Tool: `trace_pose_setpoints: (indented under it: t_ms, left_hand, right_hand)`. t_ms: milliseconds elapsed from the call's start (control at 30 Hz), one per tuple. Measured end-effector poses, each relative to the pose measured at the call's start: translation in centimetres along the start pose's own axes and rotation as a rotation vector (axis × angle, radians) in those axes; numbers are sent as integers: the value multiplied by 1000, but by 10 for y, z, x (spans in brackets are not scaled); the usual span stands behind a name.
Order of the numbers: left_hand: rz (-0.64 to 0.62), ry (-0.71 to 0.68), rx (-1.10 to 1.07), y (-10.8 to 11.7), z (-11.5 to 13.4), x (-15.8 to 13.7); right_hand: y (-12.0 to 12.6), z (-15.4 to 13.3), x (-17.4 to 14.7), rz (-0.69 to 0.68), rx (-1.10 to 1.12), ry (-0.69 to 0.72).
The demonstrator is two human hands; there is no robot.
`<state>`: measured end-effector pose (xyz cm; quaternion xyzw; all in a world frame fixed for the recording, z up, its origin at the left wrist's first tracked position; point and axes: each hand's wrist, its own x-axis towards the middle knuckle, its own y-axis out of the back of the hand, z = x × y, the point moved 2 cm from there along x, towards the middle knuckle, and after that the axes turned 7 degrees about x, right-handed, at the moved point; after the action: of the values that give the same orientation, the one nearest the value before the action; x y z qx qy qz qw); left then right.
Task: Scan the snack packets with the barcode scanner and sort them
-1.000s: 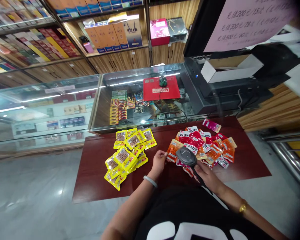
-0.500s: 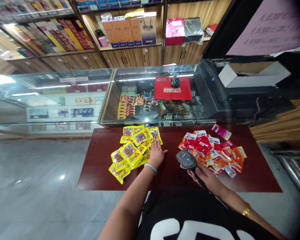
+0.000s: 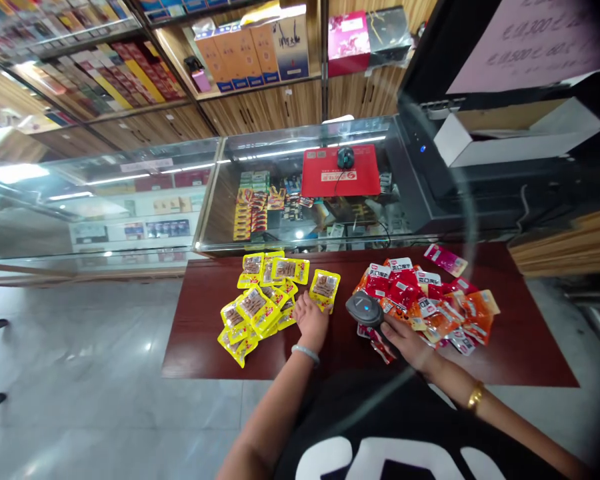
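My left hand is over the dark red table, fingers spread and pointing away from me, at the right side of a pile of yellow snack packets. Just beyond its fingertips, a single yellow packet lies a little apart from the pile; I cannot tell whether the hand touches it. My right hand is wrapped round the handle of a grey barcode scanner with a blue light on top. The scanner head hovers by the left edge of a heap of red and orange snack packets.
Behind the table runs a glass display counter with a red mouse pad and a computer mouse on it. A dark machine stands at right, bearing an open white box. Boxed goods fill the back shelves.
One yellow packet has shifted right, away from the pile, along with my left hand, and lies turned. The scanner in my right hand has moved slightly left and up. The view has shifted slightly.
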<state>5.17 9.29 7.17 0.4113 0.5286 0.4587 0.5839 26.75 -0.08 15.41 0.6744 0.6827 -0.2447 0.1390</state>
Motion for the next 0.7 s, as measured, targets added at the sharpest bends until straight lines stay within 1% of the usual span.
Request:
trace_pose_setpoints:
  t_ms: [33, 67, 167, 267, 333, 433, 533, 700]
  left_hand:
    - [0, 53, 3, 1, 2, 7]
    - [-15, 69, 2, 2, 5, 14]
    - [-127, 48, -53, 1, 11, 32]
    - [-273, 59, -266, -6, 12, 38]
    - [-319, 83, -433, -12, 10, 37]
    - [-310, 113, -595, -22, 6, 33]
    - [-266, 119, -669, -26, 3, 31]
    - [-247, 153, -764, -26, -2, 30]
  right_hand:
    - [2, -1, 0, 10, -18, 3]
    - [3, -3, 0, 20, -41, 10]
    - [7, -8, 0, 49, -96, 44]
    - [9, -11, 0, 55, -102, 64]
    - [12, -12, 0, 55, -96, 71]
    - [16, -11, 1, 85, -92, 83]
    - [19, -8, 2, 107, -75, 74]
    - [20, 1, 5, 47, -5, 28]
